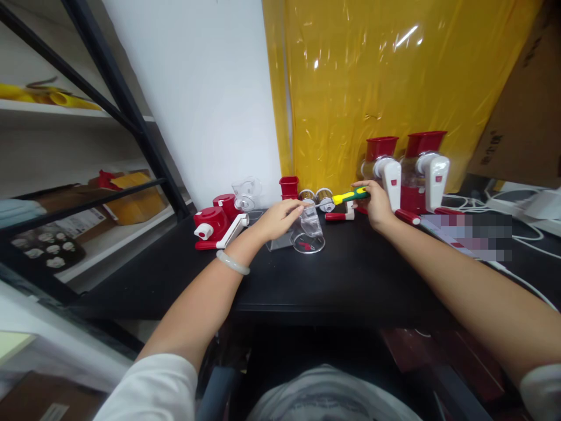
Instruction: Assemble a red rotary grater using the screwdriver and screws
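My right hand (377,203) grips a screwdriver with a yellow and green handle (350,196), its shaft pointing left. My left hand (278,218) rests on top of a clear plastic housing (308,233) that stands on the black table (333,275), fingers pinched at its upper edge where the screwdriver tip meets it. A pale bangle circles my left wrist. A red and white crank handle (340,216) lies just behind the clear housing.
Two assembled red and white grinders (407,172) stand at the back right before a yellow plastic sheet. Red and clear grinder parts (221,225) lie at the left. Metal drums (316,199) sit behind. White cables run at the right; shelving stands left.
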Motion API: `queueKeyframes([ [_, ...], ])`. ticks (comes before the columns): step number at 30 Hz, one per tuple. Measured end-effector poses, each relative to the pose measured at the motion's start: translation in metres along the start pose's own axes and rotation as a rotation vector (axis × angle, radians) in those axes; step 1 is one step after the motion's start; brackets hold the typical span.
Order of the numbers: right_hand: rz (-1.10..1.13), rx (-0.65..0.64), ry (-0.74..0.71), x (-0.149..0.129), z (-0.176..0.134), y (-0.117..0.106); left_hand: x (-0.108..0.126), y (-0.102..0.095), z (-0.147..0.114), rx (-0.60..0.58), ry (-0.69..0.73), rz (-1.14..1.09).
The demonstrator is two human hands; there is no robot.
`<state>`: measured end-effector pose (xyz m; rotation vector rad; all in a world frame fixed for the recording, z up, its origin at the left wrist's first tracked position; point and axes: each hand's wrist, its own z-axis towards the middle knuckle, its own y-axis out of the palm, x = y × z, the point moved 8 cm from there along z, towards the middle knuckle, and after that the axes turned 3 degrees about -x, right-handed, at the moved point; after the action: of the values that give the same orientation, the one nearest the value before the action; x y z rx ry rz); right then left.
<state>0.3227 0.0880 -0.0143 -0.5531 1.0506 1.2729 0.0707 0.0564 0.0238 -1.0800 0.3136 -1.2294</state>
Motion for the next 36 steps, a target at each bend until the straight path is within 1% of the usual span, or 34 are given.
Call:
queueKeyframes([
  [6,-0.001,0.009,-0.015,-0.0019,-0.0006,0.0001,0.0012,-0.0006,-0.0004,-0.007,-0.004,-0.007],
  [11,-0.066,-0.047,-0.100,-0.0020,0.0013,0.0012,-0.0001,-0.0008,-0.0010,0.006,-0.011,-0.009],
  [14,-0.117,-0.053,-0.123,-0.0001,0.0028,-0.0004,-0.0011,-0.0006,-0.0012,0.007,-0.019,-0.015],
  [18,-0.177,-0.044,-0.103,0.0012,0.0019,-0.0009,0.0002,-0.0010,-0.0013,0.004,-0.009,-0.019],
  [24,-0.043,-0.008,-0.022,0.0011,-0.0031,-0.0003,0.0003,-0.0015,-0.0018,-0.013,-0.019,-0.007],
  [29,-0.044,-0.006,0.009,0.0022,-0.0039,-0.0002,0.0031,-0.0026,-0.0020,-0.012,-0.005,0.018],
  [36,-0.052,-0.024,-0.014,0.0057,-0.0018,0.0001,0.0064,-0.0038,-0.0032,0.002,0.012,0.036],
])
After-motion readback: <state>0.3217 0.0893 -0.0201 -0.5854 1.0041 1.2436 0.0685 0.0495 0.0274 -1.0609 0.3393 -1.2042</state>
